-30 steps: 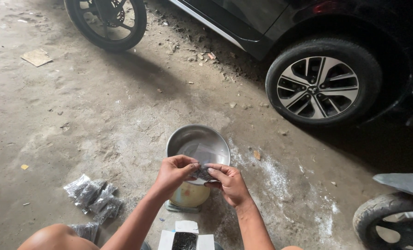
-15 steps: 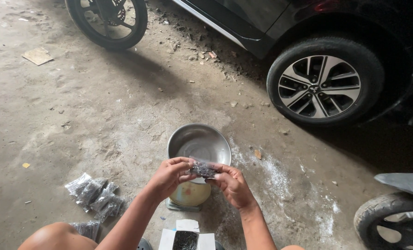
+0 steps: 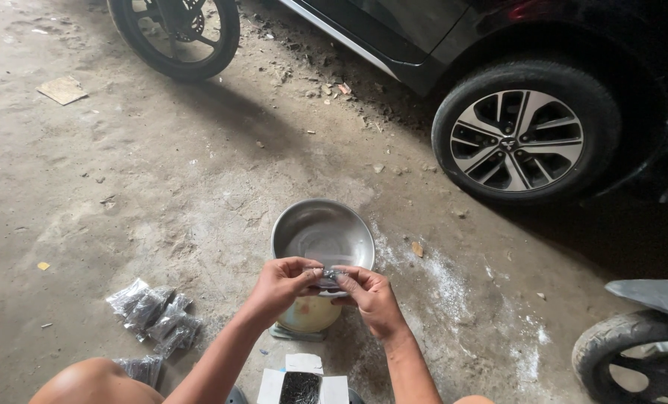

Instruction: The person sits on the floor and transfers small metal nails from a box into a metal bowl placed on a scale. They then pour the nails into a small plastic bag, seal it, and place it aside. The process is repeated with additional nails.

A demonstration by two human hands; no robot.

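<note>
Small clear packet (image 3: 326, 277) sits pinched between your two hands, right over the near rim of the steel bowl (image 3: 323, 233). Your left hand (image 3: 282, 283) grips its left end with thumb and fingers closed tight; your right hand (image 3: 371, 295) does the same on the other end — fingertips of both almost meeting. What the packet holds is too small to make out beyond something dark.

That bowl stands on the concrete floor (image 3: 124, 194) and looks bare inside, only a dull shine showing. Just below it, under your hands, a pale yellowish round container (image 3: 308, 314) rests on a flat base; your wrists cover most of it, so you cannot tell what is in it. At the bottom edge a white open box (image 3: 302, 387) shows dark small contents, cut off by the frame.

To your left a heap of clear bags (image 3: 154, 314) with dark pieces lies on the floor, and one more bag (image 3: 141, 368) sits beside your knee — partly hidden. A car wheel (image 3: 527, 135) stands well apart at upper right, a motorcycle wheel (image 3: 173, 34) at the top, and a scooter tyre (image 3: 633, 355) is cropped at lower right.
</note>
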